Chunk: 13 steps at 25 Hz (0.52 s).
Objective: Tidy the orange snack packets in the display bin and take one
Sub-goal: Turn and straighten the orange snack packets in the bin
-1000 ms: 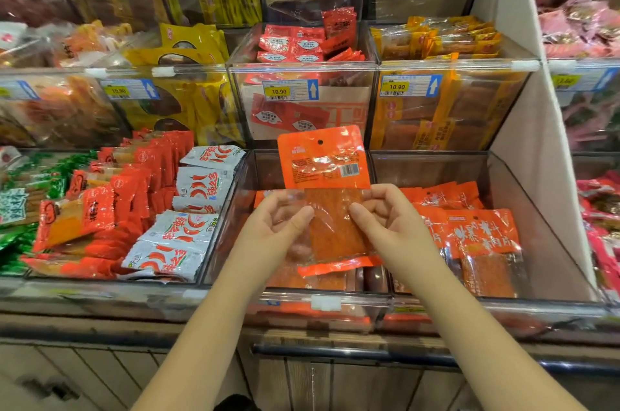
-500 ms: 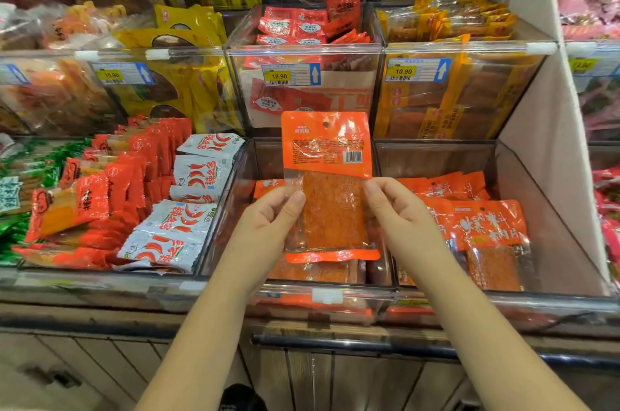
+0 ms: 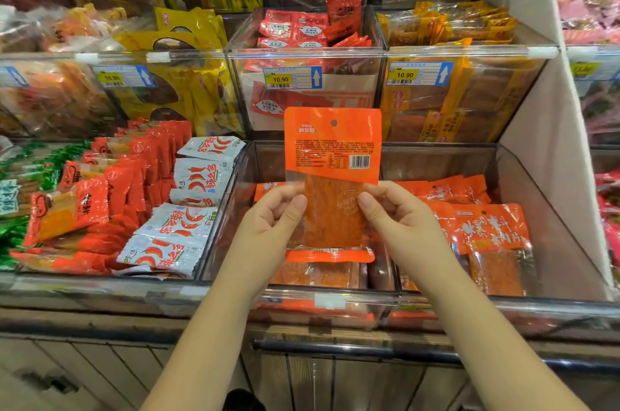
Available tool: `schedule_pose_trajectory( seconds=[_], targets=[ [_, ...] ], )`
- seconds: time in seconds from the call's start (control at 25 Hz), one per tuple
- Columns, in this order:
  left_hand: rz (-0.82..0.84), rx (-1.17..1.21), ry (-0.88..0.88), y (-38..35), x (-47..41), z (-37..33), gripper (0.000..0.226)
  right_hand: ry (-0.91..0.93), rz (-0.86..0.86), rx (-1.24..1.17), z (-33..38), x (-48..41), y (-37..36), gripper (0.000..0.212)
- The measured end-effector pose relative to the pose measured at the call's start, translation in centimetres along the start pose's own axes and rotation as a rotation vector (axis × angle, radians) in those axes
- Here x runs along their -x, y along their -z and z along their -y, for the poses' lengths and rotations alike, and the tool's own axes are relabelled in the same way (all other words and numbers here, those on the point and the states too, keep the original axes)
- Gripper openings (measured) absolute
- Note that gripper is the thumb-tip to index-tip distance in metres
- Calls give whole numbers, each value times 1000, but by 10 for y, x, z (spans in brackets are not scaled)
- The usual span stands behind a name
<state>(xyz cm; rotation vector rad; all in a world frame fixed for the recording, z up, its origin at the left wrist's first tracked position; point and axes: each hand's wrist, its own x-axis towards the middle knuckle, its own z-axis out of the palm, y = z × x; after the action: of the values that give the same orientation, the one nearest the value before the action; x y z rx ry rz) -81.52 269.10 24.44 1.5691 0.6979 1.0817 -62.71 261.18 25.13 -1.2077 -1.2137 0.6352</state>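
Tiered shop shelf (image 3: pixel 536 158) of clear bins, crammed with snacks in red, yellow, orange and pink.

Lower row, centre: the display bin (image 3: pixel 268 162), with orange snack packets (image 3: pixel 315 273) lying flat on its floor. Just to its right, a neighbouring bin (image 3: pixel 553 226) with more orange packets (image 3: pixel 491 229), overlapped, printed faces up. To the left, a wider bin of red packets (image 3: pixel 134 169) standing in rows beside white chilli packets (image 3: pixel 188 219) in a loose heap.

Both forearms reaching in from the bottom edge. Left hand (image 3: pixel 271 219) on the left edge and right hand (image 3: pixel 399 222) on the right edge of one held packet (image 3: pixel 332 148). Raised upright above the display bin, clear of the packets below, back side toward the camera: orange header with a hang hole on top, clear window with a reddish slab beneath, orange strip along the bottom.

Fingers (image 3: pixel 297 209) of both hands curled closed on the packet, thumbs in front on the clear window, the rest tucked behind, pinching it at mid-height.

On the bin above, a yellow price tag (image 3: pixel 292 77) reading 10.90, with a blue arrow beside it. On the held packet's header, lower right, a small barcode (image 3: pixel 359 161); the fine print next to it too small to read.
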Motion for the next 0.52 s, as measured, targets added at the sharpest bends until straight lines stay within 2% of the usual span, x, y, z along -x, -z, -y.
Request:
schedule_pose_trajectory(
  seconds=[0.08, 0.16, 0.2, 0.24, 0.28, 0.36, 0.4, 0.48, 0.52],
  targets=[
    [-145, -49, -56, -2, 1, 4, 16, 21, -24, 5, 1, 0, -1, 12],
    [-338, -289, -211, -5, 3, 10, 24, 38, -72, 25, 1, 0, -2, 12],
    [-380, -417, -293, -7, 5, 10, 25, 42, -98, 25, 1, 0, -3, 12],
    [-336, -495, -335, -10, 7, 8, 25, 50, -110, 27, 1, 0, -3, 12],
    [-225, -509, -313, -13, 8, 5, 31, 62, -94, 45, 1, 0, -2, 13],
    [58, -413, -147, -18, 11, -3, 49, 88, 3, 106, 3, 1, -1, 17],
    [140, -378, -91, -19, 12, -4, 49, 91, 55, 122, 4, 2, -1, 20],
    [140, -330, -65, -16, 11, -6, 34, 84, 71, 99, 6, 3, -1, 23],
    [135, -270, -46, -13, 11, -8, 30, 101, 20, 100, 5, 2, 0, 22]
  ],
)
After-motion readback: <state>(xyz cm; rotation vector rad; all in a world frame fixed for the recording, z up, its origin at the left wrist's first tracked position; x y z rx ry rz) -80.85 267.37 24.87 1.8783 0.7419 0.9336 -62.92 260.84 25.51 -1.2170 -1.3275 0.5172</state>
